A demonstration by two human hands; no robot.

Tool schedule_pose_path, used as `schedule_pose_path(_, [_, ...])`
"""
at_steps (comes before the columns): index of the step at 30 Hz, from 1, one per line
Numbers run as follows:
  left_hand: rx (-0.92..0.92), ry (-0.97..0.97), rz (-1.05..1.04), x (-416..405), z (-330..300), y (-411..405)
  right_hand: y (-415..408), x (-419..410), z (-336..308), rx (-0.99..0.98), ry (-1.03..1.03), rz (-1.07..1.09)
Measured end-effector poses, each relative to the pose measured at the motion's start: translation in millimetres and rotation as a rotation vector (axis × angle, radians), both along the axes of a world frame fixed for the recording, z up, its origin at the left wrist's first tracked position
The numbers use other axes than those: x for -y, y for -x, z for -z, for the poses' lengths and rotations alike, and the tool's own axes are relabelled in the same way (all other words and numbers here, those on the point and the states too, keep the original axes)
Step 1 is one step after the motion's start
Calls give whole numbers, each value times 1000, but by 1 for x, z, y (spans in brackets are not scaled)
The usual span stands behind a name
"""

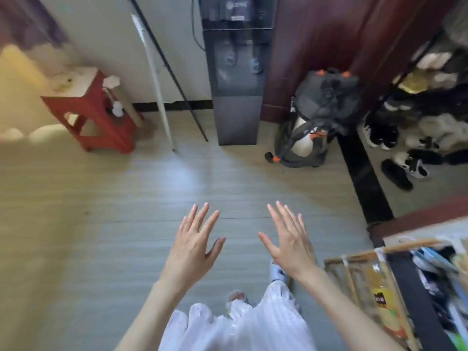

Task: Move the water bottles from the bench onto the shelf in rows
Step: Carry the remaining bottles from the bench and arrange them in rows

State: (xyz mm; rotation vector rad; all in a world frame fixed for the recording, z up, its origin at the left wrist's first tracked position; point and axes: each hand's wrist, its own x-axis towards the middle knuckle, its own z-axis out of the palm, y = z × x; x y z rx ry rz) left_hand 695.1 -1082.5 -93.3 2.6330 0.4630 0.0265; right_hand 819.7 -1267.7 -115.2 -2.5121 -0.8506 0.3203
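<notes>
Closest to the camera is a white pleated skirt (235, 330), with two feet in pale sandals (277, 271) peeking out on the grey wooden plank floor (106, 244). Above the skirt, the left hand (193, 245) and the right hand (291, 243) are held out side by side, backs up, a little apart. The fingers on both hands are spread wide, and neither hand holds anything. At the lower right is a wooden-framed rack with bright packets (374, 282). Its contents are too blurry to name. No water bottles can be made out, and no bench either, so I cannot tell where they are. Farther off, a red wooden stool (93, 115) stands on the left. A tall black water dispenser (236, 97) stands against the wall in the middle. Just beside it on the right is a grey vacuum cleaner with orange parts (319, 117). On the far right, many dark and white shoes (410, 138) lie on and under a rack.
</notes>
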Motion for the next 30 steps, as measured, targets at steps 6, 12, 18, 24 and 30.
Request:
schedule_pose_path(6, [-18,45,-473,-84,7,95,22,-157,-10,3,-58,-398])
schedule_pose_path(12, [-31,16,-926,-162,6,161,57,-314,-6,23,-39,-759])
schedule_pose_path(18, [-9,-4,-1227,-240,-4,212,118,-462,-16,-14,-52,-1071])
schedule_pose_path(24, [55,12,-1525,-307,-7,279,192,-582,-21,-1,-28,-1359])
schedule_pose_path(30, [51,5,-1720,-397,8,372,286,-708,-7,39,10,-1519])
